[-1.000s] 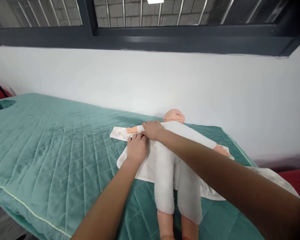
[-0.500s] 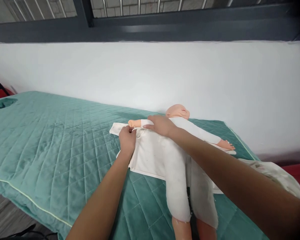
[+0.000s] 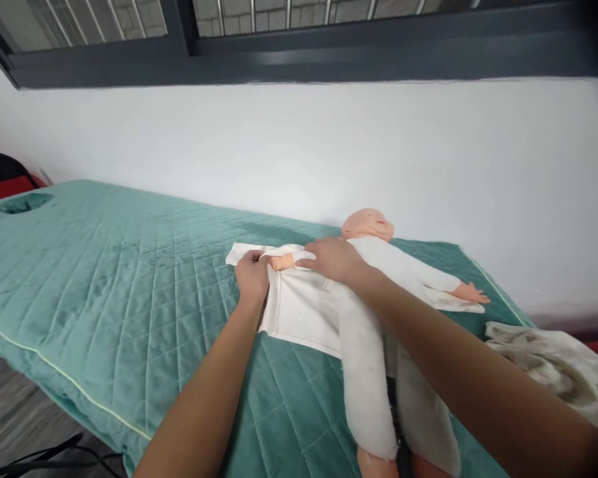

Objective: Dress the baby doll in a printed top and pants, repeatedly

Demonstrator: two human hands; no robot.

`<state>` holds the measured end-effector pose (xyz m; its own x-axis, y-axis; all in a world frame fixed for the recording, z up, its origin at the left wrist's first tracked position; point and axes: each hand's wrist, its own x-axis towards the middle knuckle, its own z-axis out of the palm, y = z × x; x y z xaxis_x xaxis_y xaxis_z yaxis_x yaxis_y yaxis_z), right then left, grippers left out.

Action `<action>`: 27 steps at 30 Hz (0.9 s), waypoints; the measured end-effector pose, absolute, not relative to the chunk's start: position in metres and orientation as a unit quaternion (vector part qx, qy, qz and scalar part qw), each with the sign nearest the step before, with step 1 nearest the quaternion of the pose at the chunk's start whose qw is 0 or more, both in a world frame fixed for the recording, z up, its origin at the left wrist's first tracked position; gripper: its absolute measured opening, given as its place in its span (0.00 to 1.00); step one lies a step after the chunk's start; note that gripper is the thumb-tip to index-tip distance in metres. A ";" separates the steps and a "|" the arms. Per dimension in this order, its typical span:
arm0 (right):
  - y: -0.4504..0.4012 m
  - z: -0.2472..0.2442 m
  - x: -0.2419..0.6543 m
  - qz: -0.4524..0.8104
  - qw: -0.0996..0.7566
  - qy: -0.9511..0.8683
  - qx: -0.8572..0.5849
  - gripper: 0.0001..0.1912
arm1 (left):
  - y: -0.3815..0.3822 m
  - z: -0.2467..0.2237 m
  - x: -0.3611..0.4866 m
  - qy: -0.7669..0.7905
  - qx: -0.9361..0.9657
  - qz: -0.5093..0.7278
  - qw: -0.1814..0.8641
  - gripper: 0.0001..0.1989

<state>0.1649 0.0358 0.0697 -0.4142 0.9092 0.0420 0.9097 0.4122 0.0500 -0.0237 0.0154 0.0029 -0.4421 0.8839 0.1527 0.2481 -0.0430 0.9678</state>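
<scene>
White-bodied baby doll with peach plastic limbs (image 3: 366, 372): lying in front of you on the green quilted bed cover (image 3: 129, 285), head toward twelve o'clock, legs toward six.
Open white cloth shirt (image 3: 301, 315): partly under the doll, its panel reaching out to nine o'clock; one narrow white sleeve (image 3: 239, 252) lies just past your left knuckles, at eleven.
Left hand (image 3: 252, 279): a second ago it lay against your right – now it is apart, at nine o'clock from it. Thumb and fingertips look pinched on the shirt's edge beside that sleeve.
Right hand (image 3: 337, 260): your fingers and thumb are closed around the doll's forearm, much as before, near its white cuff.
Small peach doll's hand (image 3: 281, 262): it reached over the sleeve half a second ago; now it sits lower, at three o'clock from your left fingertips, with cloth lying along its twelve o'clock side.
Upshot: arm and gathered cloth now meet in one small spot between your hands – whether your left fingertips also touch the doll, you can't tell from here.
</scene>
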 end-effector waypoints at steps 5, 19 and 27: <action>0.038 0.061 0.155 -0.069 -0.002 -0.840 -0.538 0.23 | 0.010 0.000 -0.007 0.545 0.641 0.509 0.182 0.04; -0.006 0.081 0.236 0.009 0.363 -0.653 -0.664 0.20 | 0.010 -0.003 -0.009 0.659 0.620 0.416 0.087 0.09; -0.046 0.041 0.304 0.136 0.404 -0.401 -0.811 0.19 | 0.008 -0.004 -0.004 0.698 0.625 0.348 0.037 0.12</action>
